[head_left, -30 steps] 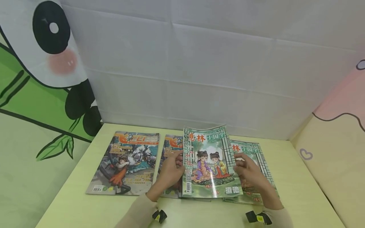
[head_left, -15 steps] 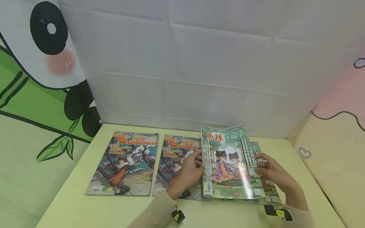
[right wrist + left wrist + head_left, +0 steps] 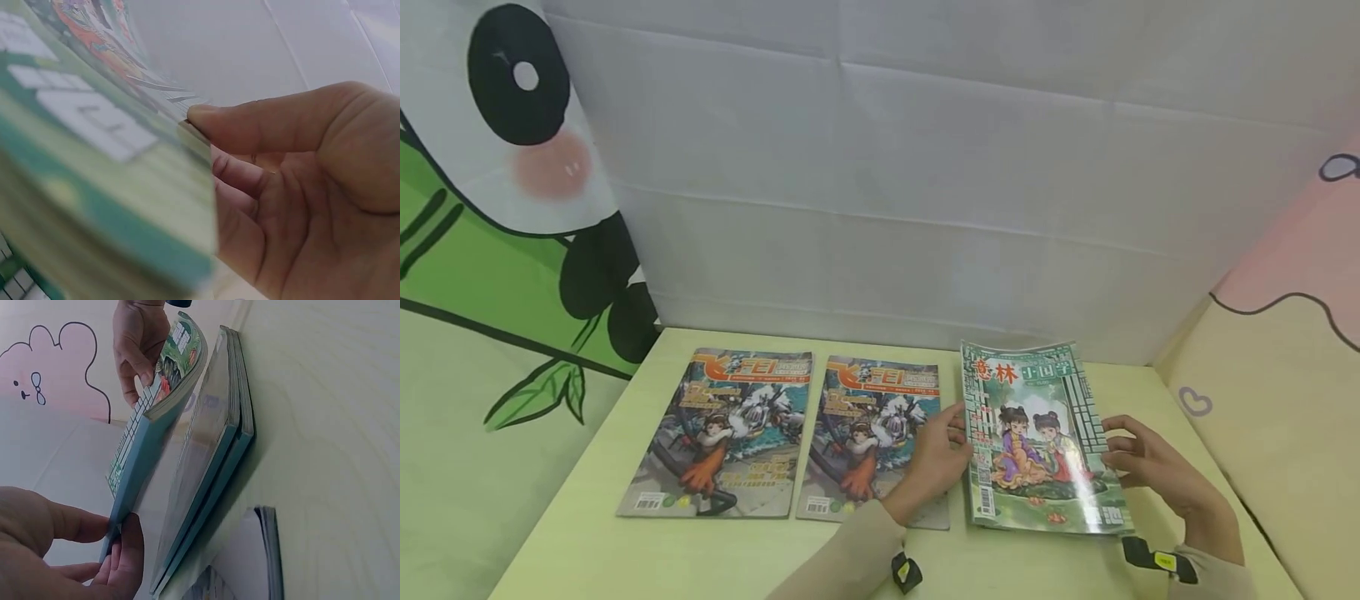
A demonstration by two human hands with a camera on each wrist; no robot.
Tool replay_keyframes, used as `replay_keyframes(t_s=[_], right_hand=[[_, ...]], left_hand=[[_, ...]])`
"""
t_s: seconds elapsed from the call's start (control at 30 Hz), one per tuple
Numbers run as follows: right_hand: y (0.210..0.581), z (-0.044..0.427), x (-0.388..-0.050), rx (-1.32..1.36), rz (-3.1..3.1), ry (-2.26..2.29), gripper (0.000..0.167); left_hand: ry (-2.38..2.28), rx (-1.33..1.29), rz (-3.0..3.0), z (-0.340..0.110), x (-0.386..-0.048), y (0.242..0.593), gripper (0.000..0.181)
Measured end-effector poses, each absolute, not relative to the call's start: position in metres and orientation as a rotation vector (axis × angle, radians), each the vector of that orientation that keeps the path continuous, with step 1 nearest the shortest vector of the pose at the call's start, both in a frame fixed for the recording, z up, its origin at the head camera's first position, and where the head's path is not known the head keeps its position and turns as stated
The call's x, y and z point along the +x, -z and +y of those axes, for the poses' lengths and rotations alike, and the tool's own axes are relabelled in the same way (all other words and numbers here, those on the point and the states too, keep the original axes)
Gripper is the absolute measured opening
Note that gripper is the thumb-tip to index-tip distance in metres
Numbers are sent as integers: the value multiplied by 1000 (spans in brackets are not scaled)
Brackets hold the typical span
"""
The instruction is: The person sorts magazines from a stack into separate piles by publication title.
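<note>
A green magazine [image 3: 1045,442] with two cartoon figures on its cover is held level at the right of the table. My left hand [image 3: 934,458] pinches its spine edge between thumb and fingers. My right hand [image 3: 1161,471] pinches the opposite edge, as the right wrist view also shows, thumb on the cover. In the left wrist view the held magazine hovers over a small stack of green-spined magazines [image 3: 215,478] lying on the table, with a gap between. From the head view the held magazine hides that stack.
Two matching magazines with orange titles lie side by side to the left: one magazine [image 3: 715,433] at far left, the other magazine [image 3: 857,442] beside my left hand. The pale yellow table [image 3: 700,554] meets a white cloth backdrop [image 3: 880,208] behind.
Both hands have carried the green magazine rightward, from over the second orange-titled magazine to above the green ones at the right. The second orange-titled magazine's cover is now mostly uncovered.
</note>
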State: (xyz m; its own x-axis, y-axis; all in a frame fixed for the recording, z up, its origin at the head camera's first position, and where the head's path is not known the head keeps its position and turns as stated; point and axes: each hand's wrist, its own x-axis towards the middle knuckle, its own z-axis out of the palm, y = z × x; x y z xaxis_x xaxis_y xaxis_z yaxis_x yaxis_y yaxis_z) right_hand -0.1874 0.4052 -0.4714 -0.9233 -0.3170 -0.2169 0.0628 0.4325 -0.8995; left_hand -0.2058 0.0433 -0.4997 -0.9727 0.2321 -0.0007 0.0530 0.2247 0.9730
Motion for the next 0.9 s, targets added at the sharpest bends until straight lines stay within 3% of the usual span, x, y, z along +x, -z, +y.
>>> replay_keyframes(t_s=[0.33,0.67,0.9], right_hand=[[477,426,-181,-287,2342,1573,37],[495,434,-179,-177,2329,1585,40],[497,431,-182,-52,2343,1529,33]], left_hand=[[-1891,208,2101,49,-199,502,69],[-1936,263,1888,47,-196,506,76],[-1936,268,1835,44,-198,512,74]])
